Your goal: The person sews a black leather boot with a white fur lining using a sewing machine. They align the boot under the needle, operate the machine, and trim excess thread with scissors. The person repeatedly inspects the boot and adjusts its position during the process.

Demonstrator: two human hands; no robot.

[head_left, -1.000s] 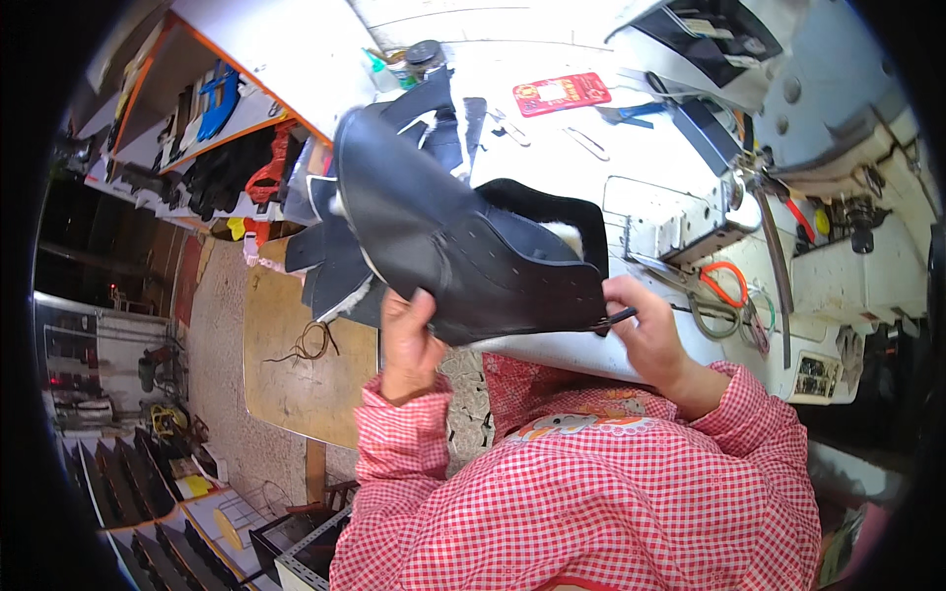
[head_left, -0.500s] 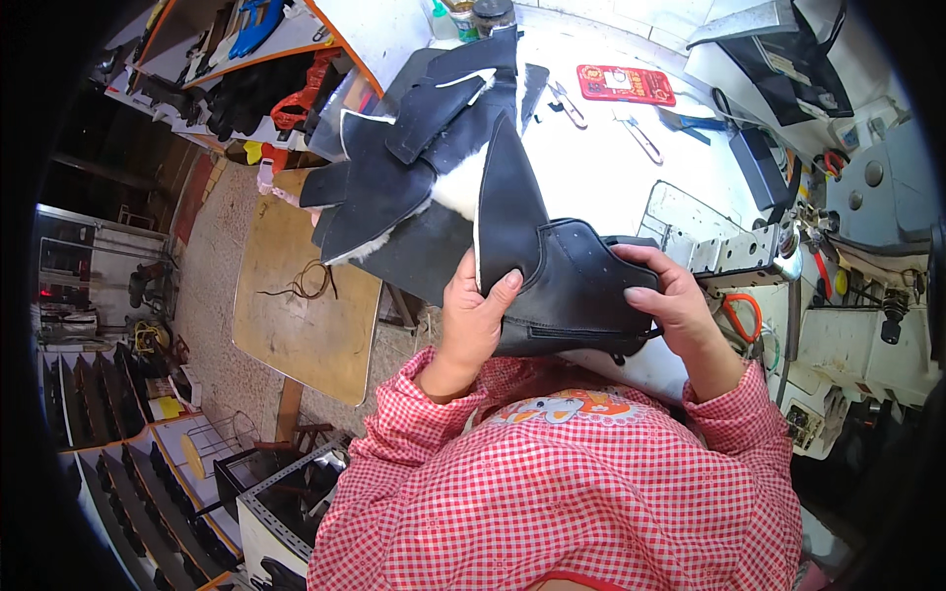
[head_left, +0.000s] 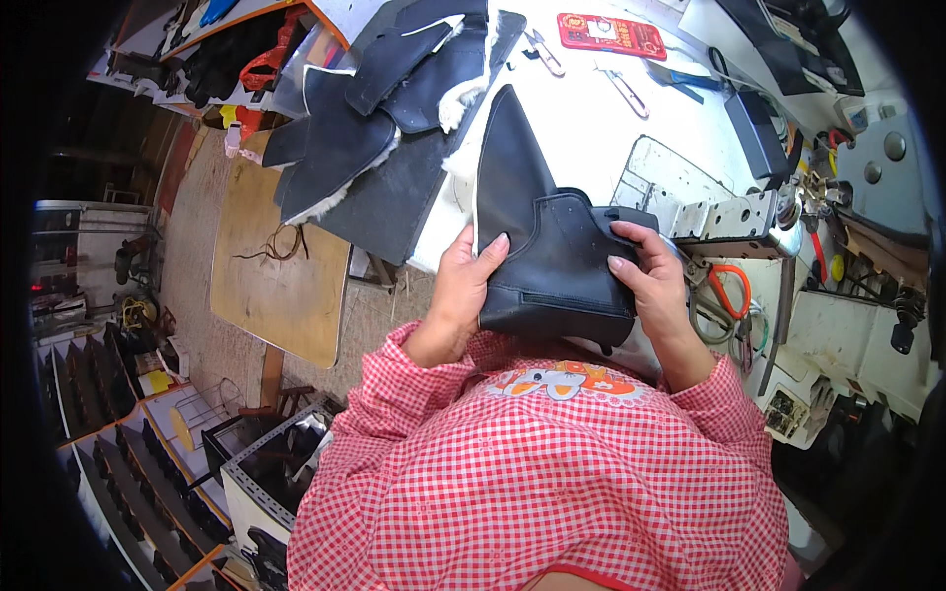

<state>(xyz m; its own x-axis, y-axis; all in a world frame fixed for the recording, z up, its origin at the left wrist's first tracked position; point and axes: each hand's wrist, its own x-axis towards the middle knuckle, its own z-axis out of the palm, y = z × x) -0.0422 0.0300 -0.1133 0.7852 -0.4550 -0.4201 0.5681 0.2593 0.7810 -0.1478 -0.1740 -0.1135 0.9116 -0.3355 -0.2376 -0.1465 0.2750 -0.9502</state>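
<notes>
Between my hands is a black leather shoe upper [head_left: 567,256], its tall pointed flap standing up on the left and a zipper running along its lower side. My left hand [head_left: 460,286] grips its left edge, with the thumb on the front face. My right hand [head_left: 652,286] pinches the right end, its thumb in front; the fingers behind are partly hidden. Beyond the upper, at the far left, lies a pile of black leather pieces [head_left: 345,148] with white fleece lining. Neither hand touches that pile.
A sewing machine [head_left: 729,222] stands at the right, with orange-handled scissors [head_left: 730,291] beside it. On the white table lie thread snips [head_left: 547,54], another metal snip [head_left: 623,92] and a red phone [head_left: 611,36]. A brown board [head_left: 276,286] stands at the left, near shelves [head_left: 138,483].
The view has shifted, so the table things appear higher and further left. Both hands keep hold of the shoe upper, which has turned slightly and shows its zipper side more squarely.
</notes>
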